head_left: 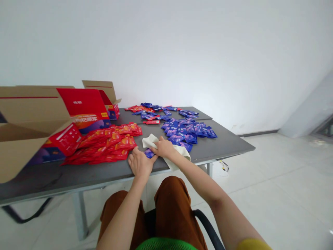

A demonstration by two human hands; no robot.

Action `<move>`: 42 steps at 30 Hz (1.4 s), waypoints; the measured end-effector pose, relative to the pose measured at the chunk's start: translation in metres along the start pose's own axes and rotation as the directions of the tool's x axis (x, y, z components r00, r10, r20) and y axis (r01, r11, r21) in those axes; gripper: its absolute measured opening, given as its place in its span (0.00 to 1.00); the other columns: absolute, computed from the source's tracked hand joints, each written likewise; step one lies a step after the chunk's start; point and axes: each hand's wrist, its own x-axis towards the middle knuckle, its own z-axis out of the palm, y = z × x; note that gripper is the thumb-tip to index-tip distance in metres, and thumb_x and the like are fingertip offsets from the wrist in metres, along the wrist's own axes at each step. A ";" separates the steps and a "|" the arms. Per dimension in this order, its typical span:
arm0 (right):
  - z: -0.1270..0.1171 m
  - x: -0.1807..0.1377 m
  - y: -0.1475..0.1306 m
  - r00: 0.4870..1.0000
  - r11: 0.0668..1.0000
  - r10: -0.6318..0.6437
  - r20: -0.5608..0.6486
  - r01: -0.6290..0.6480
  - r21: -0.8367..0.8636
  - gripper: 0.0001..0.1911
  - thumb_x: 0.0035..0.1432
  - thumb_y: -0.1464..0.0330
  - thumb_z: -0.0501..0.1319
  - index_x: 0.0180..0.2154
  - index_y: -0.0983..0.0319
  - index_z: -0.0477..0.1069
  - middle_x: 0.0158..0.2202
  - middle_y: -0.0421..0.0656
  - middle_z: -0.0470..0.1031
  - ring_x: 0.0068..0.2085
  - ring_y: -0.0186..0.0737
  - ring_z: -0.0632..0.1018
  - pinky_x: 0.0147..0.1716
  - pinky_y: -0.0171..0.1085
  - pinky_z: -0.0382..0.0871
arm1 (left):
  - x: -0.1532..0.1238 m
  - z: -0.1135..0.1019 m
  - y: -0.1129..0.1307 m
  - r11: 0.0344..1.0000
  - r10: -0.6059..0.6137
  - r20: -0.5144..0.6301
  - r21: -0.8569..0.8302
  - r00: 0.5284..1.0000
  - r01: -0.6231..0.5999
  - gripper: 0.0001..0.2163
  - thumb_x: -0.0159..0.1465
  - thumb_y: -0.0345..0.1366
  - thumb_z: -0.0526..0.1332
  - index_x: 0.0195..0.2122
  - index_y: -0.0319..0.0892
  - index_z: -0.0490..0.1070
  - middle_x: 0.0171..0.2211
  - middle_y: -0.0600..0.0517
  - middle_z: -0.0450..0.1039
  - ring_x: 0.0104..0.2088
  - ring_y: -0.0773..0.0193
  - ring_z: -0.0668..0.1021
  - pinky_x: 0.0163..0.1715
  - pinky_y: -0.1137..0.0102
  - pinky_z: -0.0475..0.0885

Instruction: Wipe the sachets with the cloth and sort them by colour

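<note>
Carton [90, 106] reads “杞原浆” while right hand [164, 147] grips white cloth [183, 151], unclenched left hand [141, 162] touches purple sachet [149, 153].

Only One Line Legible

On the red box [91, 99], left of the left hand [141, 162], large pale characters [88, 119] ended in 杞原浆; a smaller white mark [77, 102] above them and the print on the yellow label [104, 115] were too small to read. White characters on the blue packets [182, 130] beyond the right hand [164, 148] were illegible.
</note>
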 end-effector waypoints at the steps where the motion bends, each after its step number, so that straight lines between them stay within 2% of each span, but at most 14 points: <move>1: -0.002 -0.001 0.000 0.998 0.998 -0.064 0.010 0.064 -0.003 0.28 0.62 0.47 0.50 0.49 0.58 0.75 0.46 0.51 0.69 0.39 0.47 0.78 0.37 0.42 0.71 | -0.001 0.001 0.000 1.000 -0.009 -0.023 -0.012 1.000 0.009 0.44 0.49 0.50 0.67 0.59 0.28 0.51 0.48 0.33 0.70 0.50 0.44 0.72 0.49 0.57 0.63; 5: -0.007 -0.011 0.002 0.929 0.928 -0.368 0.043 0.364 0.077 0.25 0.62 0.48 0.52 0.46 0.57 0.76 0.43 0.48 0.71 0.39 0.43 0.77 0.40 0.38 0.69 | -0.002 0.004 -0.001 0.999 -0.009 -0.091 -0.036 0.996 0.005 0.47 0.51 0.40 0.66 0.63 0.24 0.40 0.48 0.29 0.69 0.49 0.45 0.73 0.48 0.58 0.63; 7: -0.008 -0.011 0.004 0.894 0.891 -0.445 0.054 0.436 0.127 0.24 0.63 0.50 0.53 0.42 0.59 0.77 0.41 0.46 0.72 0.41 0.41 0.77 0.41 0.36 0.68 | -0.002 0.004 -0.001 0.999 0.006 -0.091 -0.037 0.996 -0.010 0.48 0.51 0.39 0.66 0.64 0.24 0.38 0.49 0.29 0.69 0.50 0.44 0.73 0.48 0.57 0.63; 9: -0.006 -0.004 0.006 0.903 0.900 -0.423 0.068 0.410 0.151 0.25 0.63 0.49 0.52 0.39 0.61 0.78 0.40 0.47 0.74 0.42 0.41 0.76 0.41 0.35 0.67 | -0.002 0.003 -0.001 0.999 0.012 -0.076 -0.046 0.997 -0.015 0.50 0.50 0.43 0.68 0.65 0.26 0.37 0.49 0.30 0.68 0.50 0.43 0.73 0.48 0.56 0.63; 15: 0.000 0.024 -0.002 0.978 0.982 -0.181 0.102 0.175 0.071 0.30 0.62 0.47 0.51 0.41 0.65 0.78 0.41 0.54 0.75 0.39 0.45 0.77 0.36 0.36 0.67 | 0.001 0.001 0.000 0.999 0.008 -0.047 -0.035 0.999 -0.009 0.51 0.48 0.50 0.68 0.64 0.30 0.41 0.51 0.33 0.68 0.49 0.44 0.72 0.48 0.56 0.63; 18: -0.003 0.018 -0.003 0.945 0.949 -0.310 0.100 0.302 0.091 0.24 0.62 0.51 0.55 0.38 0.64 0.78 0.41 0.51 0.74 0.38 0.43 0.77 0.37 0.36 0.67 | 0.000 0.000 0.000 1.000 0.026 -0.042 -0.001 0.999 -0.026 0.49 0.49 0.48 0.68 0.64 0.29 0.44 0.50 0.33 0.69 0.47 0.45 0.72 0.47 0.57 0.63; 21: -0.005 0.006 0.004 0.865 0.854 -0.499 0.047 0.482 0.198 0.14 0.60 0.60 0.60 0.34 0.64 0.76 0.38 0.46 0.74 0.39 0.38 0.75 0.40 0.34 0.66 | -0.001 -0.002 -0.001 0.998 0.055 -0.034 0.022 0.998 -0.055 0.45 0.51 0.43 0.67 0.63 0.28 0.45 0.48 0.34 0.70 0.46 0.46 0.72 0.46 0.58 0.63; 25: -0.001 0.004 0.017 0.828 0.758 -0.560 0.017 0.505 0.412 0.15 0.60 0.59 0.60 0.30 0.65 0.75 0.34 0.43 0.73 0.36 0.34 0.73 0.38 0.31 0.65 | -0.001 -0.003 -0.001 0.998 0.060 -0.032 0.003 0.998 -0.060 0.44 0.50 0.41 0.67 0.63 0.29 0.46 0.48 0.35 0.70 0.47 0.47 0.71 0.47 0.58 0.62; 28: 0.006 0.011 0.014 0.885 0.819 -0.456 0.095 0.375 0.435 0.19 0.61 0.56 0.59 0.30 0.65 0.75 0.33 0.42 0.74 0.33 0.34 0.73 0.36 0.31 0.65 | -0.001 -0.002 0.000 0.999 0.032 -0.022 -0.016 0.999 -0.033 0.45 0.49 0.42 0.68 0.63 0.31 0.47 0.49 0.36 0.69 0.47 0.47 0.71 0.48 0.58 0.61; 31: 0.013 0.015 0.002 0.990 0.966 -0.124 0.071 0.104 0.236 0.23 0.62 0.52 0.54 0.33 0.64 0.77 0.37 0.46 0.75 0.35 0.37 0.75 0.35 0.33 0.65 | 0.000 0.000 0.000 0.999 0.026 -0.021 -0.025 0.999 -0.027 0.45 0.51 0.45 0.67 0.63 0.33 0.46 0.49 0.36 0.70 0.49 0.46 0.71 0.49 0.57 0.60; 34: 0.016 0.009 -0.006 0.999 0.995 0.041 -0.027 -0.039 0.095 0.25 0.63 0.50 0.51 0.38 0.62 0.77 0.45 0.50 0.72 0.38 0.40 0.77 0.36 0.35 0.66 | -0.001 -0.001 0.000 0.999 0.024 -0.033 -0.036 0.999 -0.026 0.45 0.52 0.46 0.66 0.63 0.31 0.45 0.51 0.35 0.69 0.49 0.46 0.70 0.49 0.57 0.60; 37: 0.012 -0.002 -0.002 0.992 0.985 -0.125 -0.022 0.126 0.119 0.22 0.63 0.51 0.53 0.39 0.60 0.77 0.45 0.48 0.71 0.39 0.39 0.76 0.38 0.35 0.67 | -0.001 -0.003 0.001 0.999 0.015 -0.021 -0.040 1.000 -0.016 0.46 0.51 0.43 0.66 0.64 0.31 0.42 0.51 0.34 0.68 0.49 0.46 0.70 0.49 0.57 0.61; 40: 0.004 -0.007 0.009 0.934 0.906 -0.357 0.025 0.339 0.255 0.17 0.61 0.55 0.58 0.36 0.61 0.77 0.42 0.44 0.72 0.42 0.37 0.74 0.42 0.33 0.65 | -0.002 -0.004 0.001 0.999 0.042 -0.012 -0.033 0.999 -0.042 0.45 0.52 0.39 0.66 0.65 0.30 0.42 0.52 0.33 0.68 0.50 0.45 0.70 0.49 0.57 0.60; 42: 0.000 -0.005 0.014 0.908 0.863 -0.414 0.068 0.368 0.346 0.17 0.61 0.55 0.59 0.33 0.62 0.77 0.38 0.43 0.73 0.41 0.36 0.73 0.41 0.32 0.65 | -0.002 -0.004 0.000 0.998 0.051 -0.016 -0.031 0.999 -0.051 0.46 0.51 0.41 0.66 0.65 0.30 0.41 0.52 0.33 0.67 0.50 0.45 0.70 0.49 0.56 0.61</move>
